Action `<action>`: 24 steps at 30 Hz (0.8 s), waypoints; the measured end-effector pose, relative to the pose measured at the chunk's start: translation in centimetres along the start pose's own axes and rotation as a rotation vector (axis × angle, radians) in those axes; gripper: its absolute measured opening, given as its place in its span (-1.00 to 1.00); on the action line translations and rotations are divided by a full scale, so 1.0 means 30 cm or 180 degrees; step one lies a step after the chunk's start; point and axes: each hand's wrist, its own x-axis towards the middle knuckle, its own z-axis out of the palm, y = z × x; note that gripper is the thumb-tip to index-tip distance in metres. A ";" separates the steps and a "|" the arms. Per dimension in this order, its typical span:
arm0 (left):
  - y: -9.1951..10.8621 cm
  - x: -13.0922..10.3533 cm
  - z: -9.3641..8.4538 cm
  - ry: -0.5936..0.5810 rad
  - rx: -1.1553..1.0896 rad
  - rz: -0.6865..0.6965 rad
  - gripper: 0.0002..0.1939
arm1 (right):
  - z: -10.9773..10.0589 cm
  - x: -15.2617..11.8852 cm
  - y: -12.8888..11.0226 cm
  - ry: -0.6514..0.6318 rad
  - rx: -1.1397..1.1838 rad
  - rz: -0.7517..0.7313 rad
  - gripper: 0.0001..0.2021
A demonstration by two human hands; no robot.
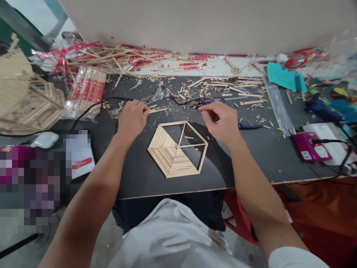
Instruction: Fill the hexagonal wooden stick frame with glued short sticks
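Note:
A wooden hexagonal frame (174, 163) lies flat on the dark tabletop, its left and lower sections filled with rows of thin sticks and its upper and right sections open. My left hand (132, 118) is above the table to the upper left of the frame, fingers bent together beside a thin wooden stick (158, 110); whether the fingertips grip it is unclear. To the upper right of the frame, my right hand (221, 121) has thumb and forefinger brought together in a pinch near small wood scraps. Anything between those fingertips is too small to make out.
Wood scraps (223, 85) litter the back, near a blue-handled tool (212, 100). Packaged chopsticks (88, 89) and a wooden lattice structure (41, 96) stand left. A phone (79, 154) lies front left. A magenta power adapter (311, 146) and cables are right.

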 end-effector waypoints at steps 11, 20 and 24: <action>-0.053 0.039 0.012 0.0008 -0.0426 0.0047 -0.84 | -0.018 0.005 0.026 0.0441 -0.0105 0.0198 -0.83; -0.134 0.265 -0.047 0.0245 -0.0177 -0.0989 -0.72 | 0.018 -0.006 0.004 0.0174 0.0125 0.0057 -0.83; -0.219 0.387 -0.055 0.0301 -0.0360 -0.1164 -0.41 | 0.034 -0.011 0.002 -0.0016 0.0162 0.0100 -0.83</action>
